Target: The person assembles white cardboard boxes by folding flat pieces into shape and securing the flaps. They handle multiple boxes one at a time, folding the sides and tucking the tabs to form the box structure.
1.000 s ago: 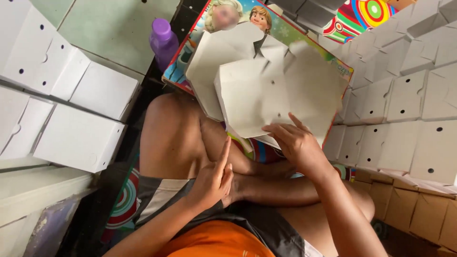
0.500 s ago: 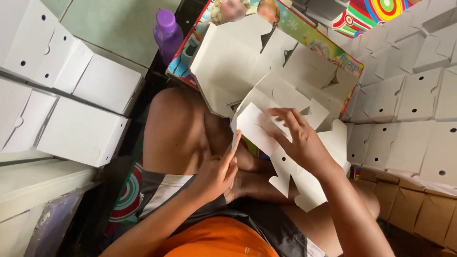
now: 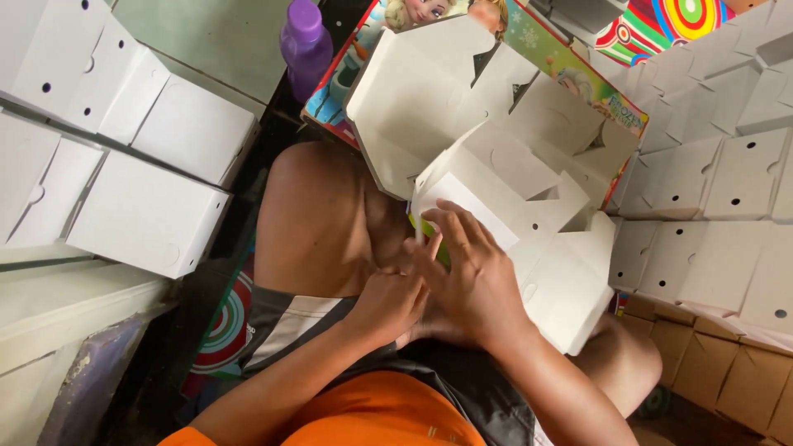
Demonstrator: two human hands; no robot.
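A flat white cardboard box blank with die-cut flaps lies across my lap. My right hand rests on its near left flap, fingers spread and pressing the card down. My left hand sits just beside and partly under the right one, its fingers curled at the lower edge of the same flap. A stack of more unfolded white blanks lies beyond my bare knee, on a colourful cartoon-printed mat.
Folded white boxes are piled at the left and stacked in rows at the right. A purple bottle stands at the top beside the mat. Brown cardboard lies at lower right.
The box blank has come down from in front of me onto my lap. My right hand slid onto its left flap and my left hand moved up against it.
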